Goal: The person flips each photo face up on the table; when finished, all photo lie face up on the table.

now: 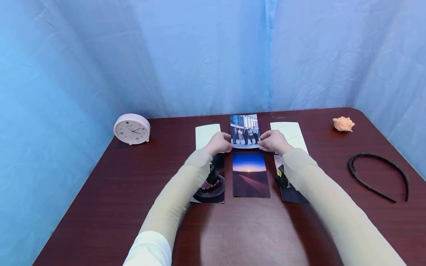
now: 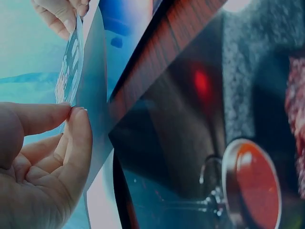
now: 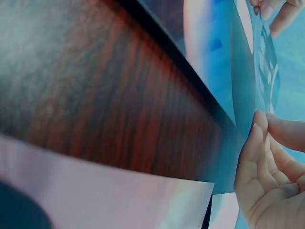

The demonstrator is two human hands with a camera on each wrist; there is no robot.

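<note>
A photo of several people in front of a building (image 1: 244,127) is held by its near corners at the back middle of the table. My left hand (image 1: 219,143) pinches its left corner between thumb and fingers. At the right corner, my right hand (image 1: 274,142) pinches it the same way. Both wrist views show the photo edge-on, tilted up. Just below it lies a sunset photo (image 1: 250,179). Under my left forearm is a dark food photo (image 1: 217,195), partly hidden; another photo (image 1: 296,195) lies partly covered by my right forearm.
White sheets flank the held photo, a left sheet (image 1: 206,135) and a right sheet (image 1: 291,133). A white round clock (image 1: 132,129) stands back left. At right are a crumpled peach-coloured thing (image 1: 343,124) and a black headband (image 1: 377,157). Blue curtains (image 1: 206,55) hang behind the table.
</note>
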